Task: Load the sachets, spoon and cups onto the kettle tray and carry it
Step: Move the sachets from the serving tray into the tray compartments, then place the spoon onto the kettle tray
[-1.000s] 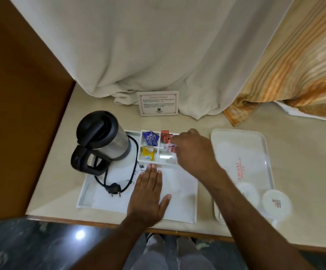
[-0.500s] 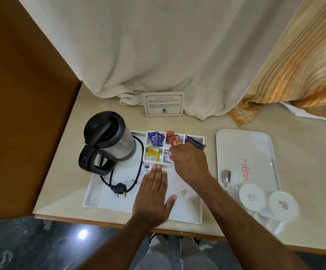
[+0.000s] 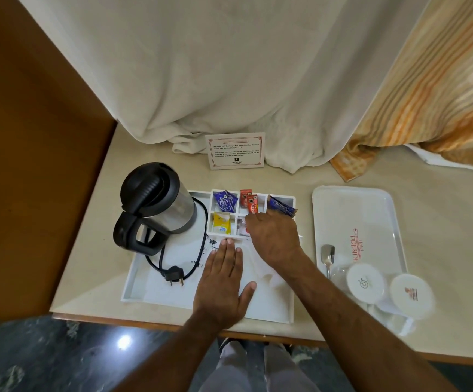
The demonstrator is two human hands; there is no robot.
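Right grip [image 3: 272, 239] curled over sachet compartments of kettle tray [image 3: 156, 292]; whether grasping sachet, cannot tell. Left grip [image 3: 224, 281] flat, released, pinning tray paper. Spoon [image 3: 327, 257], cups [image 3: 365, 282] on second tray [image 3: 371, 210], unloaded. Risk: kettle [image 3: 156, 205] sliding during carry.

A printed notice card [image 3: 235, 151] stands beyond the hands, against white drapery [image 3: 215, 66]; a striped orange curtain [image 3: 433, 94] hangs far right.
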